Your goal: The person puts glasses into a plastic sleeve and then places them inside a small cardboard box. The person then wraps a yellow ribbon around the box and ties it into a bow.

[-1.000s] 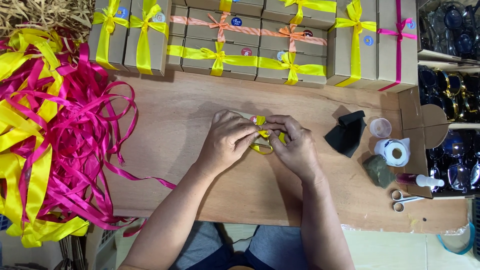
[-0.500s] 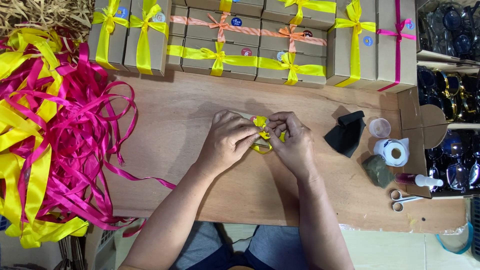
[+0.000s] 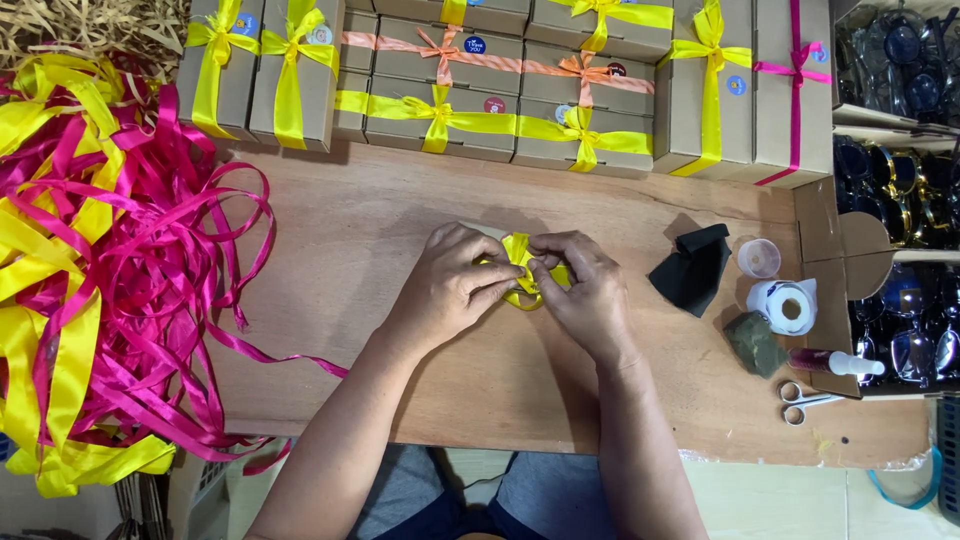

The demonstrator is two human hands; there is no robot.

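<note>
1. The yellow ribbon (image 3: pixel 520 262) looks like glossy satin.
2. The tabletop (image 3: pixel 360 250) is matt, unvarnished wood.
3. The gift boxes (image 3: pixel 600 70) are plain brown cardboard.
4. The ribbon heap (image 3: pixel 110 270) shines, pink and yellow.
5. The scissors (image 3: pixel 800 398) are bright metal.
6. The black cloth (image 3: pixel 692 272) is matt.

I am pinching a yellow ribbon (image 3: pixel 522 262) between both hands at the middle of the wooden table (image 3: pixel 400 220), my left hand (image 3: pixel 450 285) and right hand (image 3: pixel 585 290) pressing close together around its loops. A heap of pink and yellow ribbons (image 3: pixel 100 270) is lying at my left, ribboned cardboard boxes (image 3: pixel 500 70) are lining the far edge, and a black cloth (image 3: pixel 692 270) is sitting just right.
</note>
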